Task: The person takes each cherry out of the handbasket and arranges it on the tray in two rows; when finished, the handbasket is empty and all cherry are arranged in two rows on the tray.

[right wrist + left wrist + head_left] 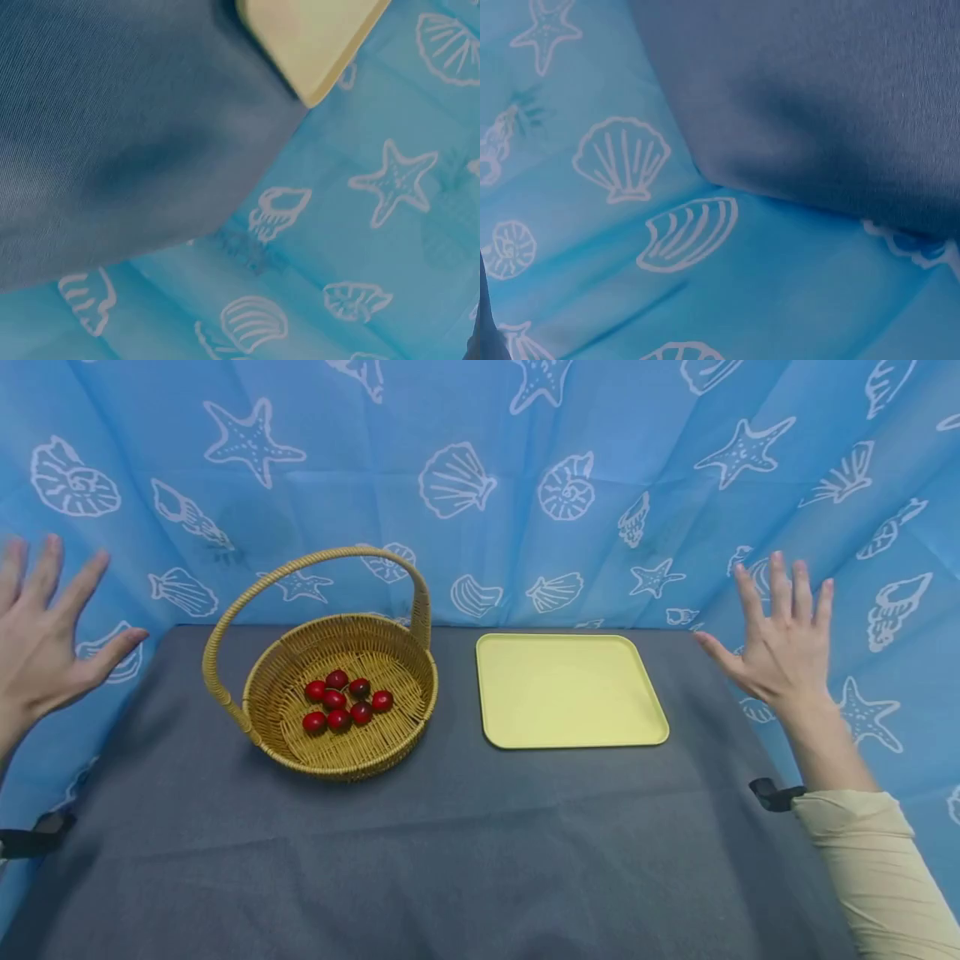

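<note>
My left hand [41, 639] is raised at the left edge of the head view, fingers spread and straight, holding nothing. On the right, my right hand [787, 639] is up too, with its fingers apart and nothing in it. Nearest the left hand stands a round wicker basket [341, 766] with a tall arched handle. Several dark red, cherry-like fruits [333, 699] lie on its bottom. A pale yellow rectangular tray [570, 689] lies flat to the right of the basket, on the right hand's side. Neither hand shows in the wrist views.
Dark grey cloth covers the table [465, 868]. Behind it and at both sides hangs a blue curtain [502, 435] with white shell and starfish prints. One corner of the tray shows at the top of the right wrist view. Black straps circle both wrists.
</note>
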